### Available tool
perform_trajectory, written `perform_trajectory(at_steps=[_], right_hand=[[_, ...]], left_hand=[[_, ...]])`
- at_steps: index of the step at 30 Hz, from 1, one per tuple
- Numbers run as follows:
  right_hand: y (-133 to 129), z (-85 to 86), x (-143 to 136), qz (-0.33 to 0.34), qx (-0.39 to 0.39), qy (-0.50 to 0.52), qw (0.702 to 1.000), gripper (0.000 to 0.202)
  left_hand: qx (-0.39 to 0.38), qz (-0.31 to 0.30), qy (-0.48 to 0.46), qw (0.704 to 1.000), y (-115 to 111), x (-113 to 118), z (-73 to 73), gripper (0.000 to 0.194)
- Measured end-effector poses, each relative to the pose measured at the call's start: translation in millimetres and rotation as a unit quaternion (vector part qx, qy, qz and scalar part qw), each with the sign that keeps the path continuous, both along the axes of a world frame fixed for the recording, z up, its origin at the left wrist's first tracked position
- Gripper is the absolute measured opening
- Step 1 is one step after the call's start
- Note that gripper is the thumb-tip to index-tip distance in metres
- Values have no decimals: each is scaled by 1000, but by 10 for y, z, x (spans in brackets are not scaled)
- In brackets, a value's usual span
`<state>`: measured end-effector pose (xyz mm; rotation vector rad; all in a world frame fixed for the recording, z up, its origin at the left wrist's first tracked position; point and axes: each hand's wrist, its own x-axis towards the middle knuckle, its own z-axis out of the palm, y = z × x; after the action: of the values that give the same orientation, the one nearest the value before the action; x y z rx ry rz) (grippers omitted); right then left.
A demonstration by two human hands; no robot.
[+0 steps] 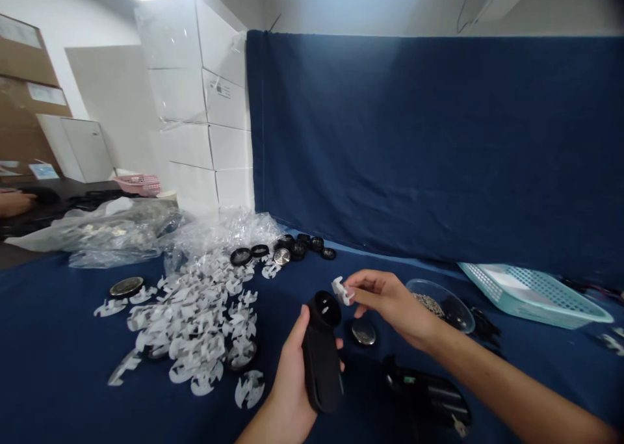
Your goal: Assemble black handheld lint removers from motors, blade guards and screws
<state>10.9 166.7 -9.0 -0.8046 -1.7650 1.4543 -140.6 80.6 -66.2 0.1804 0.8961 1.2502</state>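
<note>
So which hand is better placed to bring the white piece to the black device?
Probably the right hand: it pinches the white piece close by, while the left hand holds the black device.

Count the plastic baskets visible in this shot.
2: a pink basket in the left background, beside the stacked white boxes, and a teal basket farther right than the right hand. Others may be hidden.

Desk (49, 372): parts pile (190, 320) left, rings (298, 251) behind-right, bag (221, 228) behind, stacked boxes (209, 106) beyond. Casing (322, 369) in left hand (292, 382), right of pile. Bowl (442, 290) right of right hand (385, 301); basket (541, 306) farther right. Curtain (439, 138) behind.
</note>
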Motion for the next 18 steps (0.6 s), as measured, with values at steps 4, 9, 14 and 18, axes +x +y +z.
perform_trajectory(at_steps=[4, 9, 14, 18], right_hand=[[11, 3, 36, 24, -74, 44, 996, 23], [15, -5, 45, 27, -108, 69, 991, 24], [44, -61, 21, -15, -53, 57, 997, 33], [65, -145, -40, -82, 58, 9, 995, 40]], left_hand=[[-1, 3, -1, 1000, 5, -15, 2, 53], [8, 4, -13, 1000, 21, -39, 0, 53], [15, -6, -22, 1000, 35, -48, -15, 55], [14, -10, -21, 1000, 35, -43, -20, 55]])
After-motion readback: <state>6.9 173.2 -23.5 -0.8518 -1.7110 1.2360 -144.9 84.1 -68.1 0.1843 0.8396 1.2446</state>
